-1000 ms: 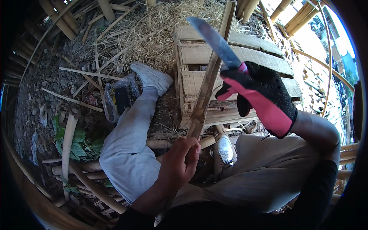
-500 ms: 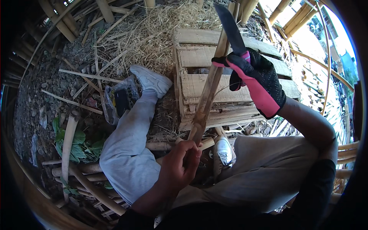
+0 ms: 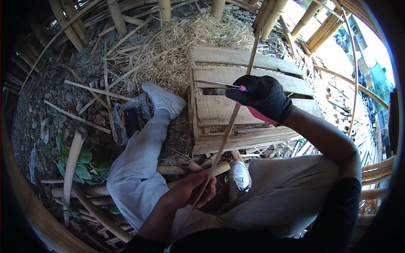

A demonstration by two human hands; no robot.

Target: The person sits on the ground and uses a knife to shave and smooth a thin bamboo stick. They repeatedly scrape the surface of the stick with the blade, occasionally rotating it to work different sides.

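Observation:
A long bamboo strip [image 3: 222, 146] runs slanting between my legs and up across the wooden pallet, its narrow edge facing up. My bare left hand [image 3: 195, 190] is closed around its lower part. In a black and pink glove, my right hand [image 3: 262, 98] grips a knife [image 3: 215, 83] by its pink handle. The blade shows nearly edge-on and points left, over the pallet slats. My gloved fingers lie against or just beside the strip; whether they touch it I cannot tell.
The slatted wooden pallet [image 3: 219, 109] stands in front of my feet. Dry straw shavings [image 3: 181, 42] heap behind it. Left of my shoe [image 3: 163, 100] lies a clear plastic bag [image 3: 122, 120] with a dark object. Bamboo poles [image 3: 72, 164] and thin strips lie at left.
The bamboo strip has turned from its broad face to its narrow edge. My right hand has come down and left, and the knife blade has swung from pointing up to pointing left.

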